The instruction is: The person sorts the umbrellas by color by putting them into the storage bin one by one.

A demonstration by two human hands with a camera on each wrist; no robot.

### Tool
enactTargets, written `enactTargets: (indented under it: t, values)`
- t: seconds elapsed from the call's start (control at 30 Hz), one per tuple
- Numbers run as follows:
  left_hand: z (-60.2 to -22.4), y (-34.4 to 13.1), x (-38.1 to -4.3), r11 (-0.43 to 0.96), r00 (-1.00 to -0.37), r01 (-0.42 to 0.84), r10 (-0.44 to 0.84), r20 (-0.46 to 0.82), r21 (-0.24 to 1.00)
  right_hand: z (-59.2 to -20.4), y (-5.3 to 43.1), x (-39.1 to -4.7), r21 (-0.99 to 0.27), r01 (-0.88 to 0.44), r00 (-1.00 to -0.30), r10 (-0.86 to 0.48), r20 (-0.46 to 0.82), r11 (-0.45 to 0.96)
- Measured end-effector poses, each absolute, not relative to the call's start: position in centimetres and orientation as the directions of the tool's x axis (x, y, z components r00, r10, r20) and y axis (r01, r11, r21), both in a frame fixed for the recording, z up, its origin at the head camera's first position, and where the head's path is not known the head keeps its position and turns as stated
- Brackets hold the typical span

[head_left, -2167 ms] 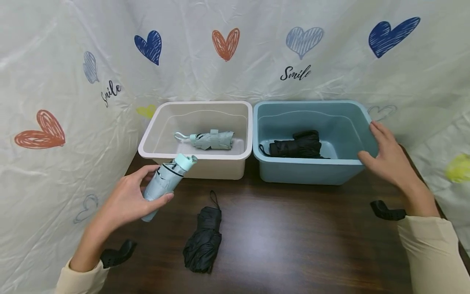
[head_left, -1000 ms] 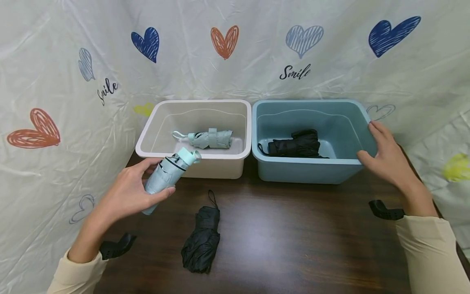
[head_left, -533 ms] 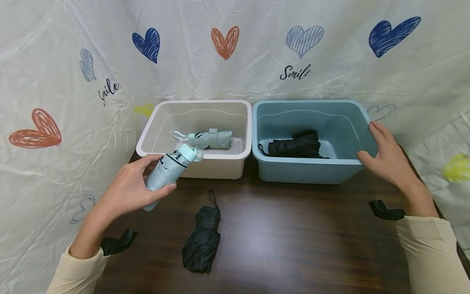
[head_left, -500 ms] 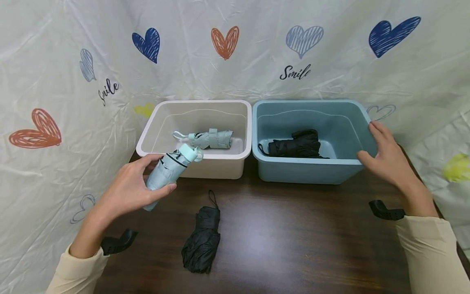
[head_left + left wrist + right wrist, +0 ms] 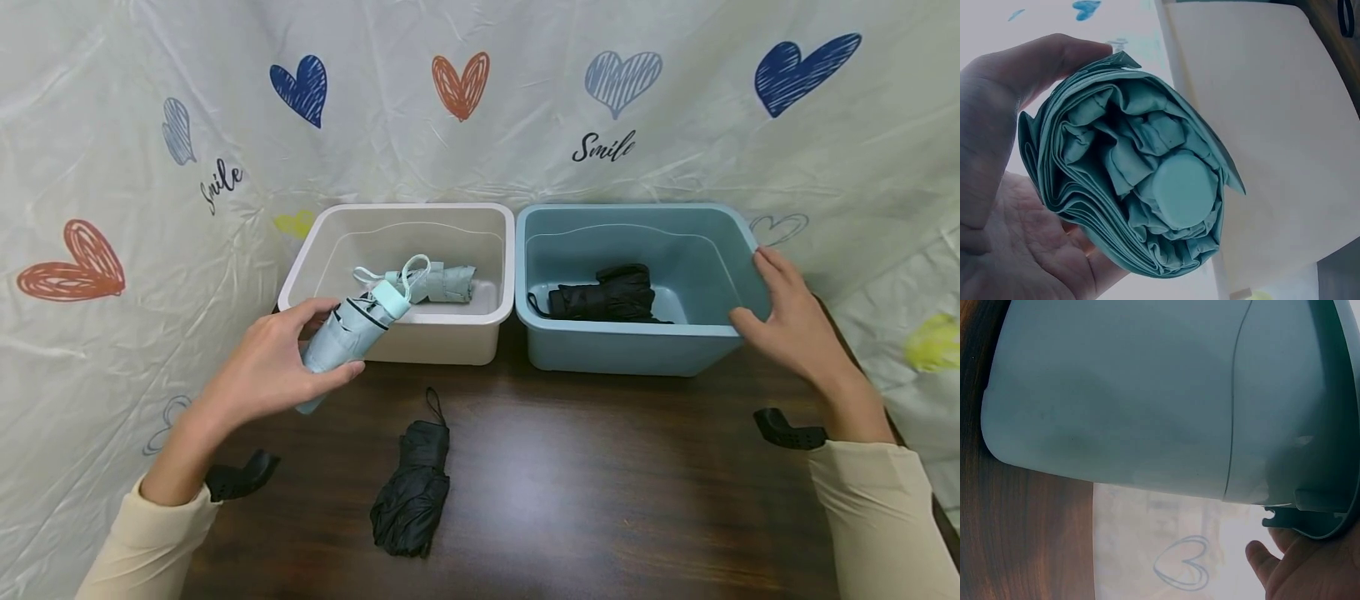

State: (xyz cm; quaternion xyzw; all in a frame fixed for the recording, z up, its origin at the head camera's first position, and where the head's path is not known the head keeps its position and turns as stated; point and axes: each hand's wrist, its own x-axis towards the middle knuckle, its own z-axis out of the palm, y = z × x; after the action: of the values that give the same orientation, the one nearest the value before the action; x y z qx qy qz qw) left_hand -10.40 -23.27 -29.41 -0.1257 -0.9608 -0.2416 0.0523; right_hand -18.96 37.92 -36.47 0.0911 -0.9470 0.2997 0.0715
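Observation:
A folded light-blue umbrella [image 5: 347,335], its mint handle tilted up to the right, is held in my left hand [image 5: 262,367]. The handle and its strap loop overlap the beige bin [image 5: 420,343], where a second light-blue umbrella [image 5: 446,284] lies. From the left wrist view, the held umbrella [image 5: 1116,206] shows end-on, with rolled fabric layers and thumb and fingers around it. My right hand [image 5: 797,321] grips the right rim of the blue bin [image 5: 615,350]. In the right wrist view, fingers [image 5: 1264,561] show at that rim. Inside the blue bin is a folded black umbrella [image 5: 603,298].
Another folded black umbrella [image 5: 415,492] lies on the dark wooden table [image 5: 570,475], in front of the bins, its wrist loop pointing toward them. Both bins stand side by side against a white sheet [image 5: 525,158] printed with hearts, which also hangs at the left and right.
My left hand has moved the light-blue umbrella up and slightly right, toward the beige bin. Its strap loop now stands up above the handle. The right hand stays at the blue bin's rim.

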Motion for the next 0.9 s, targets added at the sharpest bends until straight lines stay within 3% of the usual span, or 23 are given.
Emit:
enactTargets:
  t: [0.9]
  values:
    - [-29.8, -22.8, -11.6, 0.851, -0.966, 0.257, 0.236, 0.103, 0.458, -36.5, 38.0, -19.0, -0.555, -0.224, -0.971, -0.136, 0.196, 0.801]
